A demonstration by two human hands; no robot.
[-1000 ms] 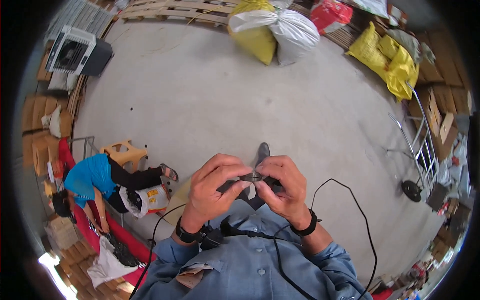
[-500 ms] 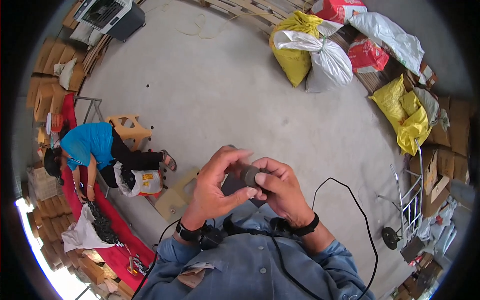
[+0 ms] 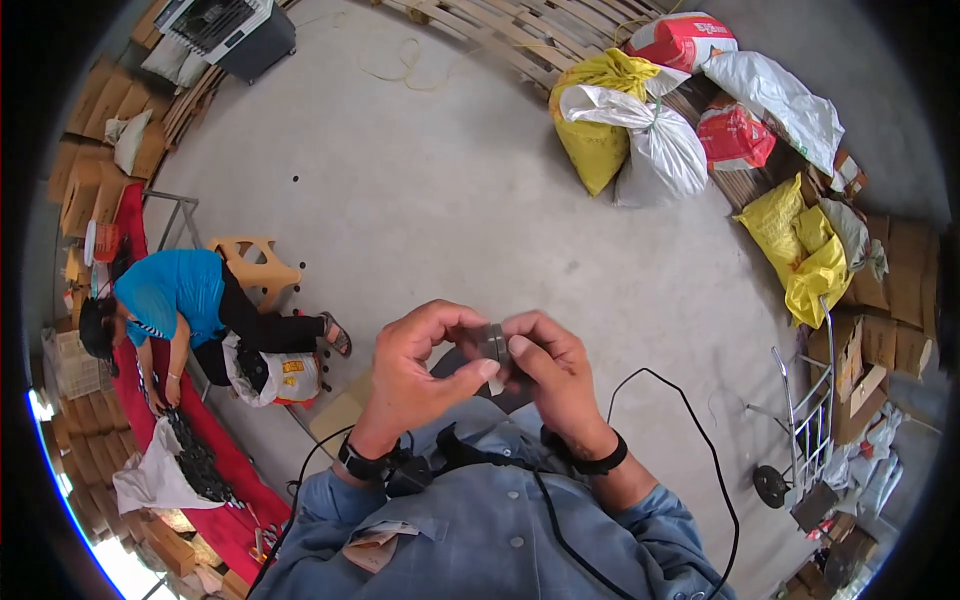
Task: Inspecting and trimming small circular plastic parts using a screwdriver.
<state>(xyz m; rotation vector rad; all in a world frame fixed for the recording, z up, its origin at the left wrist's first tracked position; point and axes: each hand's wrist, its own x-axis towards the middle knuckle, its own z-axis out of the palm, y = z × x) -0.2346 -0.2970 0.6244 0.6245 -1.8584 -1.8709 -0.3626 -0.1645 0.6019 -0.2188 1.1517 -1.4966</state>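
Note:
A small dark grey round piece, seen nearly edge-on, is held in front of my chest; its exact kind cannot be made out. My left hand pinches it between thumb and forefinger from the left side. From the right, my right hand grips it too, thumb on its side and forefinger curled above. The other fingers of my right hand are partly hidden behind it. Below the hands, a dark seat-like surface shows between my knees.
At left, a co-worker in a blue top bends over a red cloth with a heap of dark parts. A beige stool stands nearby. Tied sacks lie at upper right; a metal trolley stands at right.
The round piece has turned to show more of its edge. My left fingers have closed in around it, and my right thumb has shifted along its side.

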